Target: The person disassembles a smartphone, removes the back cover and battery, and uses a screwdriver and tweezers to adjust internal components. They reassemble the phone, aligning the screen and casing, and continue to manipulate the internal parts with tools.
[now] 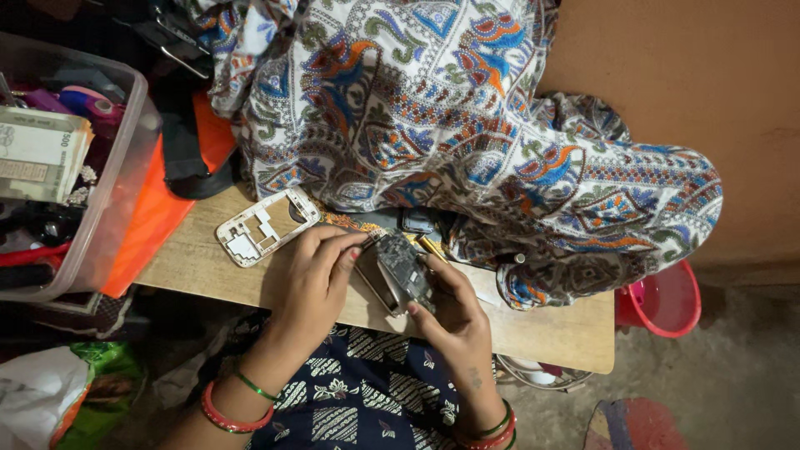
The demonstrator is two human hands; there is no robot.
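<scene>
My left hand (312, 279) and my right hand (454, 317) meet over a small wooden table (208, 262). Between them they hold a grey phone circuit board (404, 267), tilted up. The left fingertips pinch its upper left corner; the right fingers grip its lower right side. Under the board lies a dark phone body (377, 287). A white plastic phone frame (267, 225) lies flat on the table just left of my left hand. Both wrists wear red and green bangles.
A patterned cloth (433, 108) is heaped over the table's far side. A clear plastic bin (100, 183) of odds and ends stands at the left beside orange fabric (158, 208). A red tub (667, 300) sits on the floor at the right.
</scene>
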